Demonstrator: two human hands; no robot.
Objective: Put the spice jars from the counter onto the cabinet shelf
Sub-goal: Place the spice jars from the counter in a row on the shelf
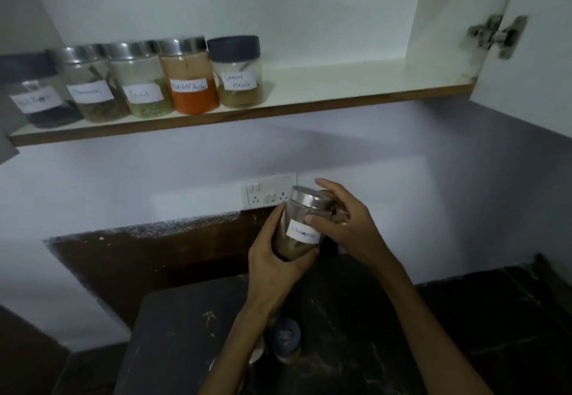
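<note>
Two bare hands meet around one spice jar [299, 227], raised above the dark counter [387, 326] and in front of the wall socket plate [268, 192], well below the cabinet shelf [340, 85]. Left hand [272, 258]: forearm rising from the bottom edge, palm cupped under and against the jar's lower left side, fingers curled round its base, thumb lying up the glass. Right hand [343, 224]: forearm entering from the lower right, wrist bent inward, thumb pressed on the glass just above the white label, index finger arched over the steel lid, remaining fingers curled behind the jar's upper right. Jar: clear, steel-lidded, holding brown powder, tilted with its lid leaning away to the upper right; label writing unreadable. Shelf stock: five labelled jars in a touching row at the left end, comprising a dark-lidded jar [37, 94], two steel-lidded jars [93, 85] [139, 80], a red chilli powder jar [190, 77] and a garam masala jar [236, 72]. Counter stock: one blue-lidded jar [286, 340], blurred, beneath the left forearm.
</note>
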